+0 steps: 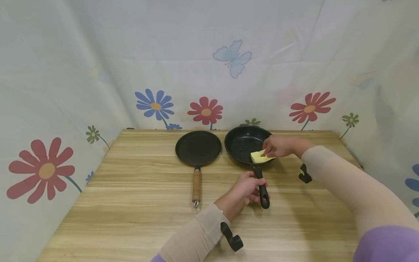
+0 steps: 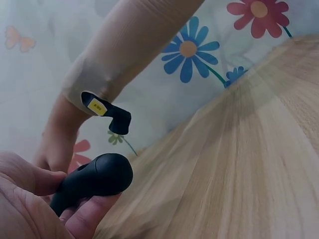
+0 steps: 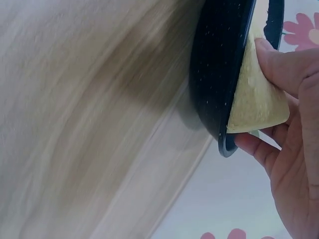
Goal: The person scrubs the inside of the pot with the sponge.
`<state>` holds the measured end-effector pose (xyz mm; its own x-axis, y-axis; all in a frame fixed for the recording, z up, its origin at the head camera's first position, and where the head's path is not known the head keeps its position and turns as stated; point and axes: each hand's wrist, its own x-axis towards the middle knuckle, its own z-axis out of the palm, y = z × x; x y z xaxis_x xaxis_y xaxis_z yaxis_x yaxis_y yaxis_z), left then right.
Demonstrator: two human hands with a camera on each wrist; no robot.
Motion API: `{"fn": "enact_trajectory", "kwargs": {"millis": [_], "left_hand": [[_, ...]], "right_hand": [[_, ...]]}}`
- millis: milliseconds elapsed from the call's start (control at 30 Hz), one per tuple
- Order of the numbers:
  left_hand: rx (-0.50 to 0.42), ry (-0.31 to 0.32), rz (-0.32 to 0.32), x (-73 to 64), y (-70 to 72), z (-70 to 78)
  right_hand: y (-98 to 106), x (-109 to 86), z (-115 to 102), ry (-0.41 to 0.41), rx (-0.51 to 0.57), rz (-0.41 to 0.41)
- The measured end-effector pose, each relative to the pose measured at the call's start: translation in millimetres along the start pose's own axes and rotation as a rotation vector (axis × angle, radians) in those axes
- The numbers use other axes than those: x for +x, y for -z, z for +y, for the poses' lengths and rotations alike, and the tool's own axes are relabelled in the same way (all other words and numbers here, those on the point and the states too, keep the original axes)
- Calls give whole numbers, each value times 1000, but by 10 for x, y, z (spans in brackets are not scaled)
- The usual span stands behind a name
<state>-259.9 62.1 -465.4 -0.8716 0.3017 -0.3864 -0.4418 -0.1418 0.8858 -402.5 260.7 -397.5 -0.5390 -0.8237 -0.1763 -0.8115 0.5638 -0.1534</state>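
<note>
A deep black frying pan stands at the back of the table, its black handle pointing toward me. My left hand grips that handle, thumb on top and fingers beneath; the left wrist view shows the rounded handle end poking out of the grasp. My right hand pinches a pale yellow sponge at the pan's near right rim. In the right wrist view the sponge bends over the rim, with the thumb on one face and fingers behind it.
Left of the frying pan lies a flat black crepe pan with a wooden handle. Both sit on a wood-grain table. A flower-print cloth hangs behind and at the sides. Black camera mounts protrude from both wrists.
</note>
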Motion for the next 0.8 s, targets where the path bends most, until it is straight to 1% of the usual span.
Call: {"fn": "enact_trajectory", "kwargs": {"millis": [100, 233, 467, 533, 633, 800], "left_hand": [[-1, -2, 2, 2, 9, 5], [1, -5, -3, -5, 21, 11], [7, -10, -6, -16, 33, 11], [6, -10, -4, -16, 31, 9], [8, -10, 0, -9, 23, 8], [28, -7, -3, 5, 8, 8]], "right_hand": [[11, 16, 29, -4, -57, -10], [18, 46, 58, -36, -129, -22], [-16, 67, 130, -30, -264, -10], [-40, 71, 165, -39, -294, 2], [-77, 69, 217, -47, -327, 46], [-131, 64, 294, -85, -353, 114]]}}
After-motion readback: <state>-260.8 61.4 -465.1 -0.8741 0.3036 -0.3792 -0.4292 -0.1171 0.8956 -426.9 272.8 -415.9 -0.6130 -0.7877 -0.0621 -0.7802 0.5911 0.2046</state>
